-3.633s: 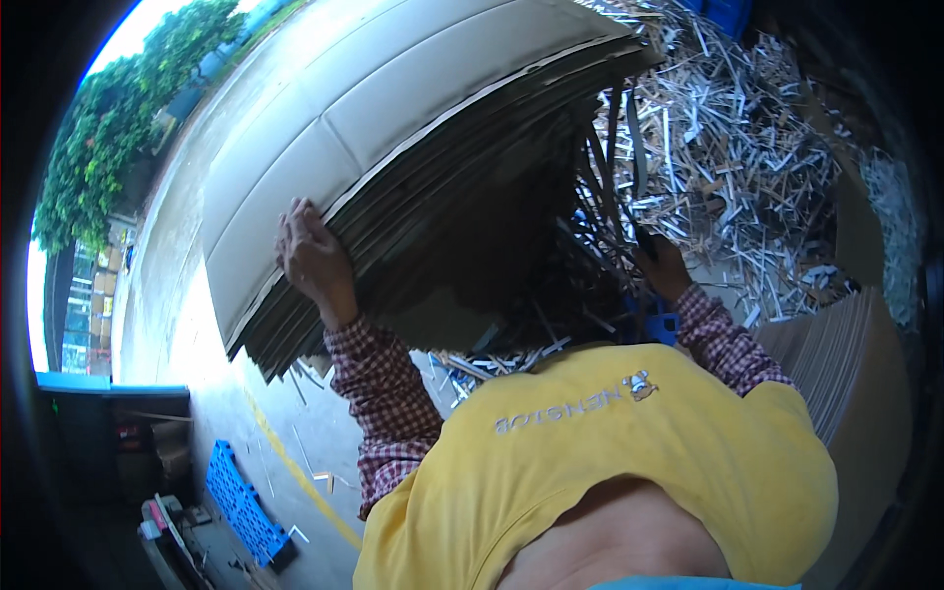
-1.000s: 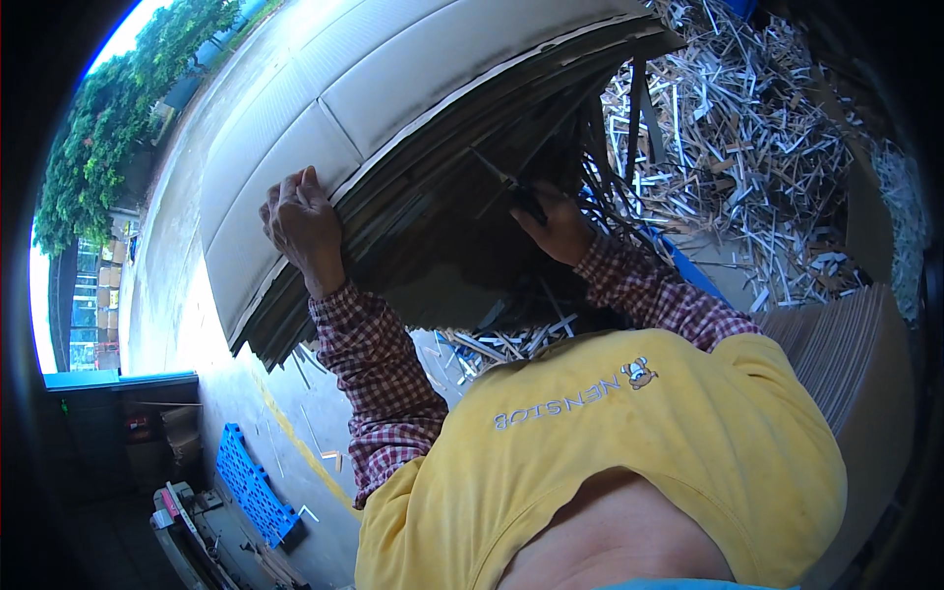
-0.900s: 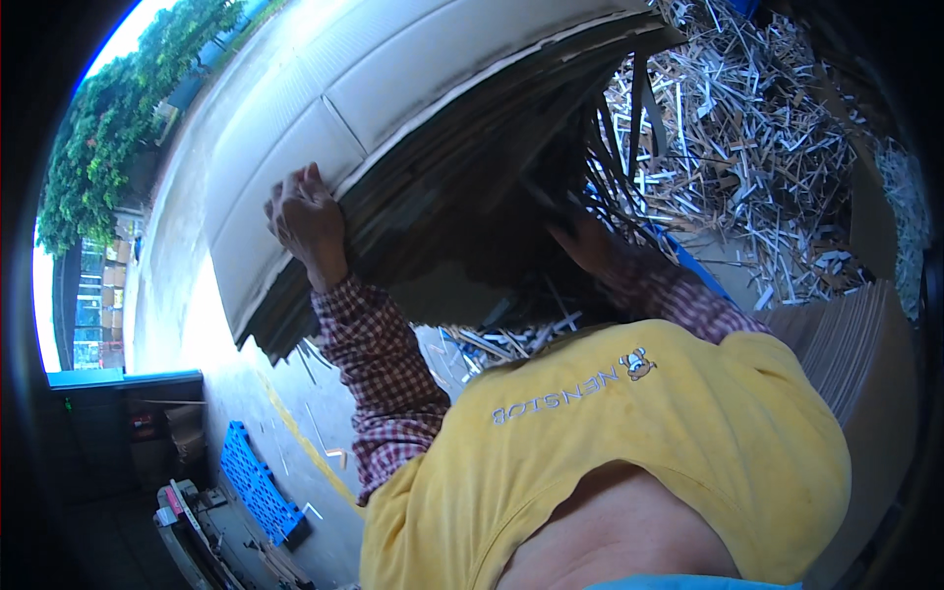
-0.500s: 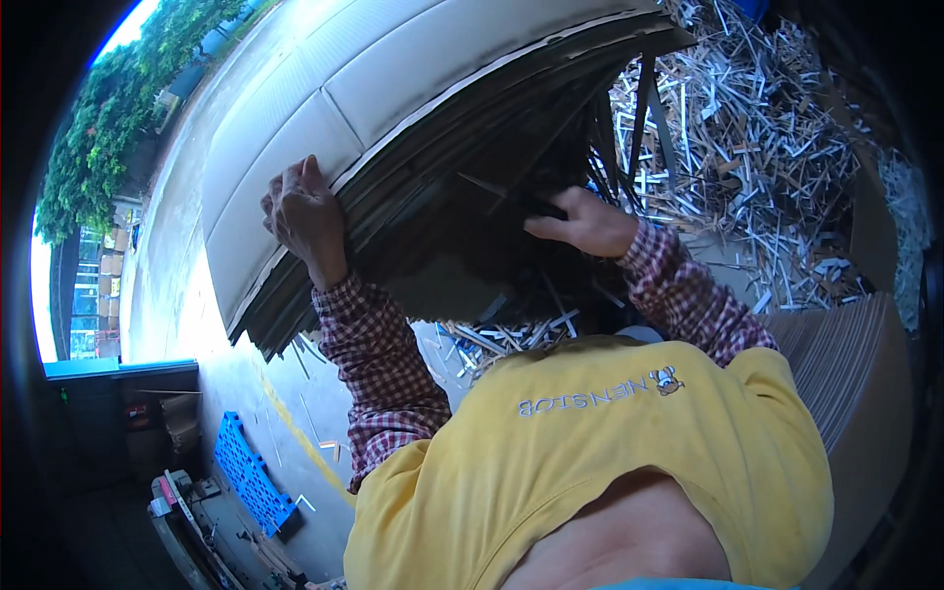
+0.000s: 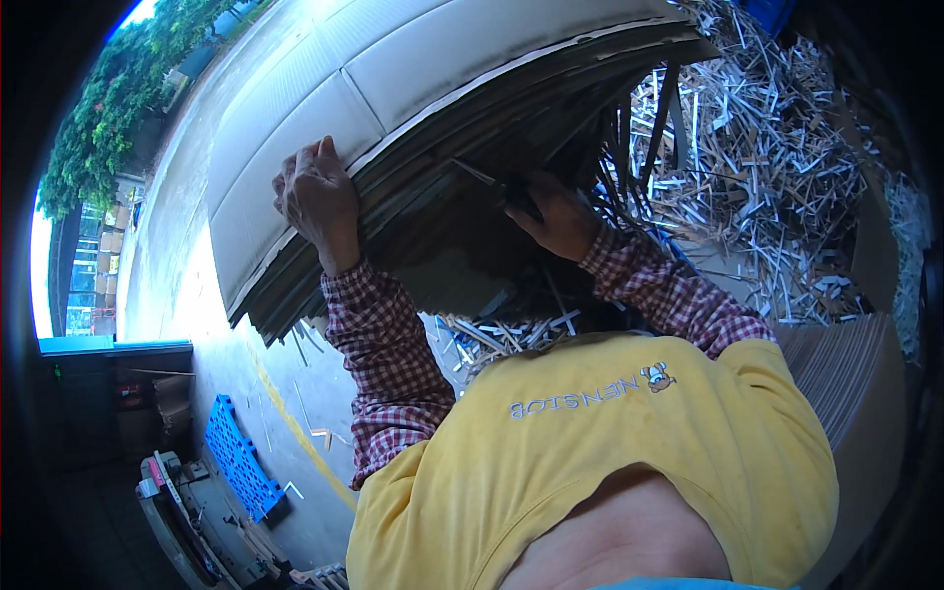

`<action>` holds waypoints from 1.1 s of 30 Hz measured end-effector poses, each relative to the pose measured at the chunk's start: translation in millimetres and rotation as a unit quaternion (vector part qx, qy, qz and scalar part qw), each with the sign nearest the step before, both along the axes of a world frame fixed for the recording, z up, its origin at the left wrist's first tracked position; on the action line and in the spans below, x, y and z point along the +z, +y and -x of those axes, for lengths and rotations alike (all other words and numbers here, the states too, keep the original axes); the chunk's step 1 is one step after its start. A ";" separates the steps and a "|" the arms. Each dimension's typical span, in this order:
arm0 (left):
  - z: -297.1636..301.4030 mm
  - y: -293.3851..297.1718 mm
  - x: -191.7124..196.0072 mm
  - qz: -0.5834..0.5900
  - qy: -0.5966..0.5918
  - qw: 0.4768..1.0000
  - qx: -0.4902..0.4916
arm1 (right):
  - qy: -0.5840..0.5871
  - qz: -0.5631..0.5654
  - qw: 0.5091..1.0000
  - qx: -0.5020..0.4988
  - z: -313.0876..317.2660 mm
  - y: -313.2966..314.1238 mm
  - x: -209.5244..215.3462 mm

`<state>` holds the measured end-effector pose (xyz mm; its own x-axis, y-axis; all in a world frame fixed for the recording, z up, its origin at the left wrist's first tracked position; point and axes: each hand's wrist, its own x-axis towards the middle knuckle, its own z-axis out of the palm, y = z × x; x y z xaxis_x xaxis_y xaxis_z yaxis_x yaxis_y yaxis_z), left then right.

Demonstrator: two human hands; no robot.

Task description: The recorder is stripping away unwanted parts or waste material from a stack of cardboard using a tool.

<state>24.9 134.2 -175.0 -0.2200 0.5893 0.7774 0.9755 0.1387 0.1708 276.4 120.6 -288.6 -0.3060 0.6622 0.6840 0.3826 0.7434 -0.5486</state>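
Cardboard in a thick stack [image 5: 462, 123] fills the upper middle of my head-camera view, slanting from lower left to upper right, its pale, creased top sheet [image 5: 413, 69] uppermost and its layered near side in shadow. From my remote seat I see the left hand [image 5: 320, 197] on the near edge of that stack, toward its left end, fingers bent onto the top sheet; whether its grip squeezes the layers or merely rests there, I can't tell. The right hand [image 5: 562, 218] has its grip closed around the black handle of a slim tool [image 5: 522, 200], whose thin blade points up and left toward the shadowed side; I can't make out whether the tip touches anything. Long strips [image 5: 664, 108] dangle from the stack's right end. Beyond them I get a big heap of cut pieces [image 5: 747, 177], and below that a second batch of sheets [image 5: 836, 374], edges showing, near the checked right sleeve [image 5: 678, 295]. Down on my left, a blue pallet [image 5: 239, 457] sits near a yellow floor line [image 5: 288, 418]; trees [image 5: 108, 147] show at the upper left. A yellow shirt [image 5: 610, 433] takes up the bottom middle.
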 end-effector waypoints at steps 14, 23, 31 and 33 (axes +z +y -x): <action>-3.4 -1.1 2.9 0.024 -0.037 0.999 0.020 | 0.066 0.202 0.973 0.089 13.5 -27.2 18.0; -2.0 -1.1 -0.7 0.035 -0.029 0.999 0.016 | 0.034 0.065 0.997 0.008 20.0 -16.6 -36.9; -9.4 3.2 -0.3 0.035 -0.036 0.999 -0.008 | 0.019 0.084 0.996 -0.008 9.1 -18.5 -47.0; -4.1 0.5 -2.7 0.031 -0.040 0.999 -0.004 | 0.041 0.218 0.974 0.052 5.2 -35.0 -12.4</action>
<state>29.0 134.7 -177.7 -0.2749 0.6380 0.7193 0.9602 0.1436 0.2396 271.3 85.5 -300.9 -0.3422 0.8635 0.3705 0.2589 0.4657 -0.8462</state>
